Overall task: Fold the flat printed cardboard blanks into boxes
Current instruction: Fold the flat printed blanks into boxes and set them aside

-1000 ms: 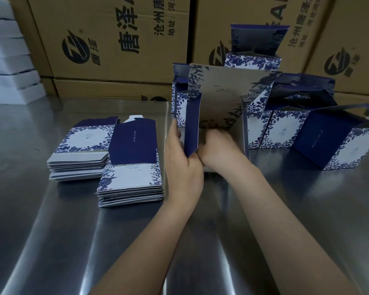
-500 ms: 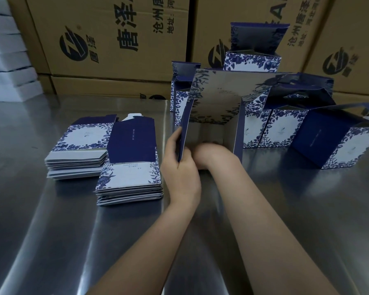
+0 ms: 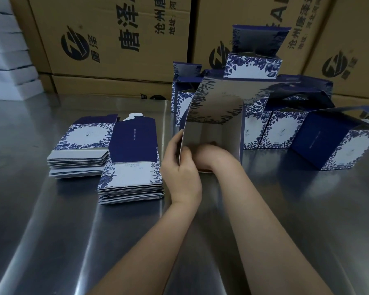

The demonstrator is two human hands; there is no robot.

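Pinches the left wall of the half-formed box [image 3: 213,109] with left hand [image 3: 180,169], thumb apparently on the inner face, fingers wrapped outside. Reaches into the open mouth with right hand [image 3: 215,156]; cannot tell finger posture, hidden inside, probably pressing base flaps. Has the box on its side on the steel table [image 3: 51,231], at 12 o'clock from both hands, mouth facing 6 o'clock, long axis running 6 to 12. Judges right hand nearer the base, so flap closing falls to it, left bracing. Sees two stacks of flat blanks [image 3: 130,173] at 9 o'clock, finished boxes [image 3: 337,145] from 12 to 3 o'clock, brown cartons [image 3: 115,39] behind.
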